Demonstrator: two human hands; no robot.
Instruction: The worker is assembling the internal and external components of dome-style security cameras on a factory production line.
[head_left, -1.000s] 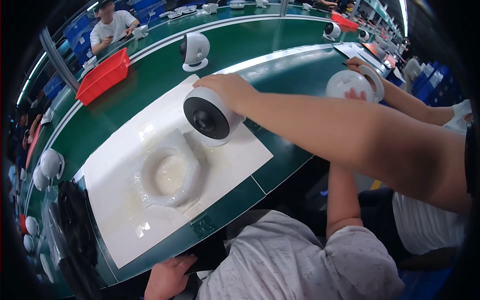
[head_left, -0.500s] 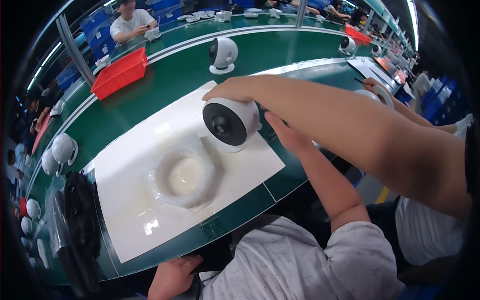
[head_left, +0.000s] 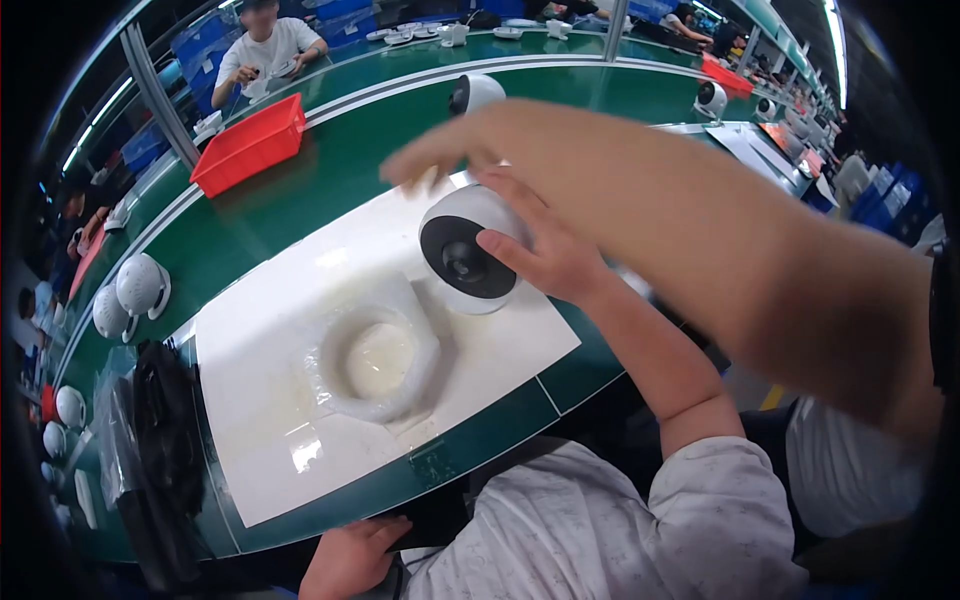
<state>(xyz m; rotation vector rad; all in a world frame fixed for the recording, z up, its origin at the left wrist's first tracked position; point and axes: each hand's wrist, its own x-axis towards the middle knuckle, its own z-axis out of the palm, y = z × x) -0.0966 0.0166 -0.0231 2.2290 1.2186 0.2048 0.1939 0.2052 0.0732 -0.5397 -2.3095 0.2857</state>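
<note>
My right hand (head_left: 545,250) grips a white ball-shaped security camera (head_left: 458,205) with a black front and a round lens. The thumb lies across its front and the fingers over its side. The camera is above the white sheet (head_left: 260,330); contact with the sheet is unclear. A white film-wrapped ring-shaped holder (head_left: 425,345) with a round hollow stands on the sheet, left of the camera. A co-worker's arm (head_left: 680,190) crosses from the right, its blurred hand over the camera's far side. My left hand (head_left: 350,562) rests low by the table's front edge, fingers out, nothing visible in it.
A red tray (head_left: 250,150) stands far left, and white cameras (head_left: 145,283) sit at left. Black plastic bags (head_left: 165,430) lie left of the sheet. Another camera (head_left: 485,90) stands behind the co-worker's arm. A person (head_left: 265,50) works across the green bench (head_left: 375,120).
My right hand has come onto the camera and now grips it. The co-worker's hand has let go and lifted off to the left. The view has shifted slightly.
</note>
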